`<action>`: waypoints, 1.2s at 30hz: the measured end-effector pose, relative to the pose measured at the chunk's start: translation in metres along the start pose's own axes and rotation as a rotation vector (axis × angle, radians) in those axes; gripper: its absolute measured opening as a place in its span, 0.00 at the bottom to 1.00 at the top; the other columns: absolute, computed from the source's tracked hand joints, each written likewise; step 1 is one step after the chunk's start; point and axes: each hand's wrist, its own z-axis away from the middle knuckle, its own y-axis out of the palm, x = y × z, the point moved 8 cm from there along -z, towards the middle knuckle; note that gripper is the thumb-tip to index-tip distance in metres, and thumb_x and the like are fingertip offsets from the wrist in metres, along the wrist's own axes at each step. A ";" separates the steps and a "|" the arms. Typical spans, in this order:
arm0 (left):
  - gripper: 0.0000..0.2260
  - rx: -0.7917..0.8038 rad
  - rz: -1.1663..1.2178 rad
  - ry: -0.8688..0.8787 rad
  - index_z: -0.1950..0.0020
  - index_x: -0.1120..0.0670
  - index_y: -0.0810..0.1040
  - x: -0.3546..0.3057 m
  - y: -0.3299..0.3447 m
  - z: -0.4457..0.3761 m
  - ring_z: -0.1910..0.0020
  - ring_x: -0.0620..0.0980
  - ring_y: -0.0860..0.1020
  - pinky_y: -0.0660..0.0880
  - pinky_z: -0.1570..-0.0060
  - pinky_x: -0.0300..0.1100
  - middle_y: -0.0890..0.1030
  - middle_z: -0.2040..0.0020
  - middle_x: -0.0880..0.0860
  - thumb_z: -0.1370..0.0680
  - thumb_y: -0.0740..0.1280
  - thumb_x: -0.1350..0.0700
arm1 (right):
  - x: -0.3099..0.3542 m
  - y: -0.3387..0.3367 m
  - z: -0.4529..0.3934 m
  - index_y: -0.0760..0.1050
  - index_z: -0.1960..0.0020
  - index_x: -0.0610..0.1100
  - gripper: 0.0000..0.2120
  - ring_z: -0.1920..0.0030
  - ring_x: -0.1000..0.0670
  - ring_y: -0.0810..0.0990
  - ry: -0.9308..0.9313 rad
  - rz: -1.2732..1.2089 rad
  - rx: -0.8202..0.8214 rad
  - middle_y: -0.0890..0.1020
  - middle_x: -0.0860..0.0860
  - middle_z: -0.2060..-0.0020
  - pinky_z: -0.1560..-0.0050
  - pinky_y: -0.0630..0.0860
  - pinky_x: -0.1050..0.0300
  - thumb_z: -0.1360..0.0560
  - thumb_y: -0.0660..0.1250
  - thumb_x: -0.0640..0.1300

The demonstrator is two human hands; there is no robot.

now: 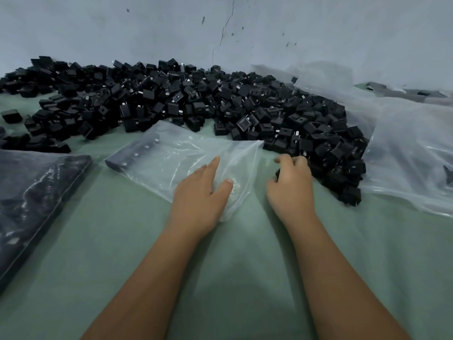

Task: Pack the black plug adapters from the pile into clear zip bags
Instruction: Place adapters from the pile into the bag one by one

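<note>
Pinning the bag (196, 153) flat to the green cloth (122, 241) with our left hand (199, 200), we are keeping its mouth turned toward the pile (220, 101), so that whatever the right hand brings has only a short way to go. The left fingers are lying spread and open, pressing on the plastic near the open end and gripping nothing; the thumb is resting on the film too. We judge that this hold is there to stop the light bag from sliding or folding shut.

Our right hand (290, 182) is curling at the near edge of the pile, fingers bent in around at least one adapter (278, 174), which is showing dark beneath the knuckles. How many it is holding we cannot tell, since the hand is hiding them.

The bag is lying between the two hands and the pile, its far end already holding a short row of adapters (132, 155) packed side by side; the rest of it is looking empty and crumpled. We are judging it to be early in its filling.

At the left edge a filled bag (36, 192) is lying flat, dark with packed rows and seemingly finished. To the right, a big loose sheet (404, 148) of clear plastic is spreading under and around the pile's right side, probably the sack in which the adapters came. The pile itself is sprawling along the wall (220, 33), still very large, touching the right hand and sitting just beyond the bag's far edge.
</note>
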 end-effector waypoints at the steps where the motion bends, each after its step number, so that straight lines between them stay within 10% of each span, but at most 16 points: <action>1: 0.27 -0.001 0.000 -0.002 0.21 0.43 0.57 0.000 0.000 0.000 0.23 0.47 0.58 0.54 0.27 0.46 0.63 0.23 0.48 0.19 0.57 0.43 | 0.003 -0.001 -0.001 0.68 0.36 0.44 0.19 0.46 0.49 0.70 -0.004 -0.143 -0.028 0.69 0.49 0.44 0.49 0.67 0.59 0.26 0.65 0.37; 6: 0.24 -0.030 -0.016 0.034 0.22 0.43 0.58 -0.003 -0.001 -0.002 0.27 0.48 0.64 0.60 0.30 0.46 0.69 0.26 0.49 0.18 0.55 0.46 | 0.016 -0.017 0.003 0.71 0.50 0.53 0.15 0.52 0.58 0.75 -0.014 -0.570 -0.213 0.74 0.59 0.53 0.52 0.71 0.69 0.30 0.73 0.42; 11: 0.21 -0.083 0.028 0.099 0.24 0.40 0.63 -0.007 -0.005 -0.002 0.39 0.47 0.72 0.67 0.38 0.47 0.78 0.39 0.47 0.17 0.52 0.51 | 0.038 0.012 0.010 0.78 0.49 0.51 0.11 0.60 0.55 0.81 -0.085 -0.713 0.078 0.81 0.54 0.62 0.54 0.77 0.61 0.29 0.72 0.40; 17: 0.21 -0.080 0.020 0.092 0.24 0.43 0.64 -0.005 -0.002 -0.003 0.40 0.48 0.72 0.66 0.38 0.45 0.78 0.41 0.48 0.17 0.52 0.52 | 0.049 0.021 0.013 0.81 0.51 0.49 0.05 0.49 0.55 0.74 -0.246 -0.361 0.069 0.81 0.59 0.55 0.49 0.71 0.60 0.25 0.69 0.47; 21: 0.20 -0.076 -0.004 0.066 0.23 0.44 0.64 -0.004 -0.002 -0.004 0.31 0.48 0.68 0.63 0.31 0.50 0.74 0.31 0.49 0.16 0.51 0.52 | 0.034 0.010 0.009 0.77 0.62 0.49 0.07 0.69 0.57 0.71 -0.107 -0.507 0.032 0.76 0.60 0.68 0.66 0.66 0.62 0.29 0.62 0.42; 26: 0.19 -0.092 0.014 0.084 0.26 0.45 0.69 -0.007 -0.004 -0.004 0.42 0.48 0.72 0.67 0.38 0.47 0.79 0.41 0.46 0.16 0.51 0.53 | 0.036 0.020 0.012 0.74 0.67 0.41 0.08 0.70 0.51 0.69 -0.091 -0.493 0.238 0.75 0.46 0.71 0.67 0.66 0.55 0.37 0.58 0.42; 36: 0.16 -0.099 0.031 0.075 0.35 0.53 0.75 -0.002 -0.001 -0.008 0.50 0.48 0.72 0.67 0.47 0.44 0.80 0.47 0.50 0.17 0.52 0.55 | 0.070 0.010 0.028 0.77 0.64 0.46 0.09 0.63 0.50 0.73 -0.429 -0.080 0.184 0.74 0.51 0.69 0.65 0.70 0.54 0.32 0.60 0.47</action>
